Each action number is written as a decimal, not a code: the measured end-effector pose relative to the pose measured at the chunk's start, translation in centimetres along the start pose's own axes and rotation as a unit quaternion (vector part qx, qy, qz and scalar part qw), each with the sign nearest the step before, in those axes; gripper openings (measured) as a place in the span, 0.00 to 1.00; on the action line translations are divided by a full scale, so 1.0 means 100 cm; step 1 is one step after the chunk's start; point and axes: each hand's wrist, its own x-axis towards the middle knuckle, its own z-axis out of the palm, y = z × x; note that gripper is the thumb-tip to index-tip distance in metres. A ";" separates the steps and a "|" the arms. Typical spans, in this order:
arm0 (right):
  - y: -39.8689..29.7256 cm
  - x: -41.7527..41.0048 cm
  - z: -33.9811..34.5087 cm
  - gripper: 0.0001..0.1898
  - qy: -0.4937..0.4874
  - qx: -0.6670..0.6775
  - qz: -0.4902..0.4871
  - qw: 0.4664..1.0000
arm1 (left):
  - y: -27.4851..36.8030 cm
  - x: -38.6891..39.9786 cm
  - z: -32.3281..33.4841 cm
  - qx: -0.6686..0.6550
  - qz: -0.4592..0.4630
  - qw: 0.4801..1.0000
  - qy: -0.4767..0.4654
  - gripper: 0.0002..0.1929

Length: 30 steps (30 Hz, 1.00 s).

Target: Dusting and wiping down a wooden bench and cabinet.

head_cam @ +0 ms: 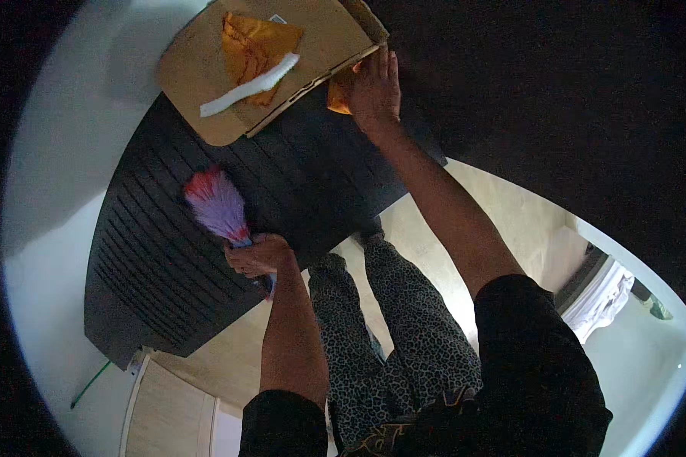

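Note:
My left hand (pixel 263 255) grips the blue handle of a fluffy duster (pixel 219 205) with a purple head and red tips. The duster lies over the dark grooved tabletop (pixel 166 251). At the near right corner of an open cardboard box (pixel 326 34), my right hand (pixel 376 94) holds the edge, its fingertips partly hidden. An orange packet (pixel 338 98) shows between that hand and the box's lower edge; whether the hand touches it, I cannot tell. On the cardboard rest a crumpled orange envelope (pixel 257 43) and a white strip (pixel 248 87).
A pale wall (pixel 51 211) runs along the left, with a green cord (pixel 90 385) below the table's corner. My legs in patterned trousers (pixel 411 303) stand at the table's near edge. White cloth (pixel 600 300) hangs at the right, above a light floor (pixel 486 194).

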 end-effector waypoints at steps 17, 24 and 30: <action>0.056 -0.247 0.037 0.37 -0.101 0.274 0.026 0.956 | -0.018 0.030 -0.002 0.039 0.037 0.997 0.049 0.35; 0.016 -0.233 0.021 0.36 -0.069 0.332 0.132 0.931 | -0.013 0.026 -0.013 -0.009 0.038 0.998 0.044 0.34; -0.032 -0.288 0.001 0.33 0.008 0.451 -0.022 0.892 | -0.016 0.019 -0.001 -0.046 0.060 0.996 0.050 0.34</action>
